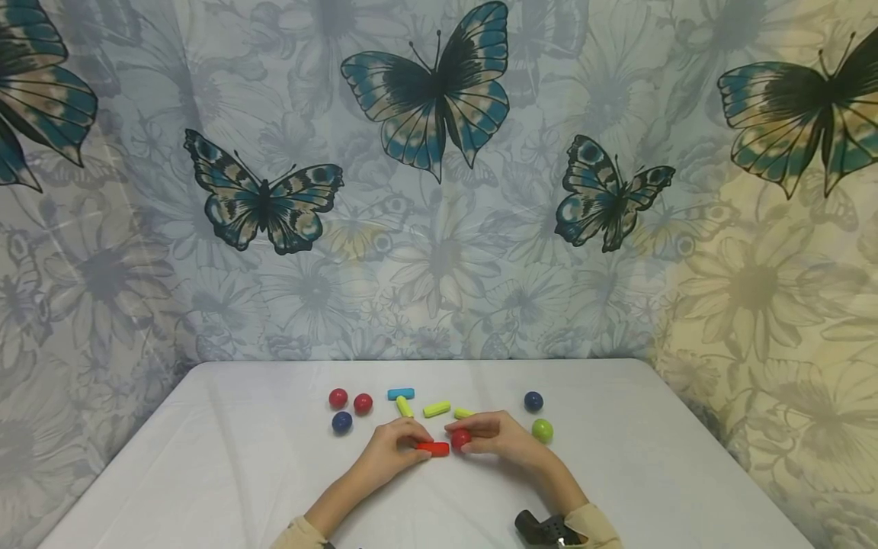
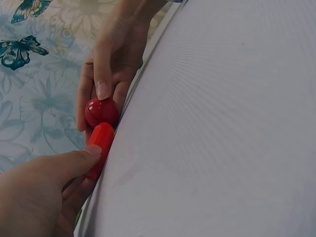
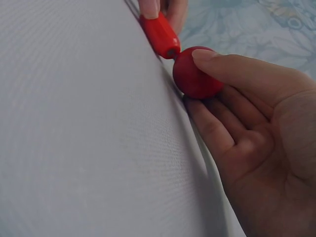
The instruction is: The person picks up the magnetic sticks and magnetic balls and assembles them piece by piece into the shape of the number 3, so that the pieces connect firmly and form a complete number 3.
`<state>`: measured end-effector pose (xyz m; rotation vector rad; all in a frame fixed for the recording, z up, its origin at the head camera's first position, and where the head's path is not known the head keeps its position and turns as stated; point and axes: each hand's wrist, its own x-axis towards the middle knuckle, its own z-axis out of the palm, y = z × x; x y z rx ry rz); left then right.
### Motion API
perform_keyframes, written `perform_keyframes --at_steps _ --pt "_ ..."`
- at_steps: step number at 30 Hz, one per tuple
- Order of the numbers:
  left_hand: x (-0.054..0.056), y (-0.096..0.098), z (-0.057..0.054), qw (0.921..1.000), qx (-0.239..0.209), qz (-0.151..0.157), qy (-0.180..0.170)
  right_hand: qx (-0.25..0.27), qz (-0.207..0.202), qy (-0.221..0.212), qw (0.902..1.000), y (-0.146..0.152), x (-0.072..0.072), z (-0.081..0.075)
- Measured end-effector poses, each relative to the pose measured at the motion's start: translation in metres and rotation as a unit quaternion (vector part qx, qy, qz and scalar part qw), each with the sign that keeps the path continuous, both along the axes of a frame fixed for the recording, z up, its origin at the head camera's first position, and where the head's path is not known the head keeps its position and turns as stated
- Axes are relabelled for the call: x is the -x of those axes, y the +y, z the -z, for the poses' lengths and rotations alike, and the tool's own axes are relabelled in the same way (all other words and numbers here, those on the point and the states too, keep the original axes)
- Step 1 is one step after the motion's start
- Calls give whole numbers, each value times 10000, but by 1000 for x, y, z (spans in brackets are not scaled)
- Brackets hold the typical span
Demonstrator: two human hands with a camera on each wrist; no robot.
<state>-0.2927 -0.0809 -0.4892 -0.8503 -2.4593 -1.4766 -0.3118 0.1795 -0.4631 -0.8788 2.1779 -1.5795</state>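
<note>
In my left hand [image 1: 389,455] a short red rod [image 1: 436,449] is pinched between thumb and fingers. A dark red ball [image 1: 460,440] is held by my right hand [image 1: 507,440], its thumb against one side. The right wrist view shows a small grey spot on the end of the rod [image 3: 161,37], facing the ball [image 3: 196,74]. Rod and ball lie end to side, very close; I cannot tell whether they touch. Just behind the hands lie yellow-green rods [image 1: 436,409], one partly hidden by my right hand, and a blue rod [image 1: 401,394].
Two red balls [image 1: 363,404] and a dark blue ball [image 1: 341,422] sit to the left on the white-covered table [image 1: 226,442]. On the right are another blue ball [image 1: 533,401] and a green ball [image 1: 543,431]. A butterfly-patterned curtain [image 1: 439,290] stands behind the table.
</note>
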Motion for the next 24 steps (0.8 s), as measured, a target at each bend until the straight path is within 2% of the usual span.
perform_keyframes --at_steps 14,24 --pt "0 -1 0 9996 -124 8 -268 -28 -89 -15 10000 -4 -2 0" --pt "-1 0 -1 9997 -103 -32 -209 -95 -36 42 9999 -4 -2 -1"
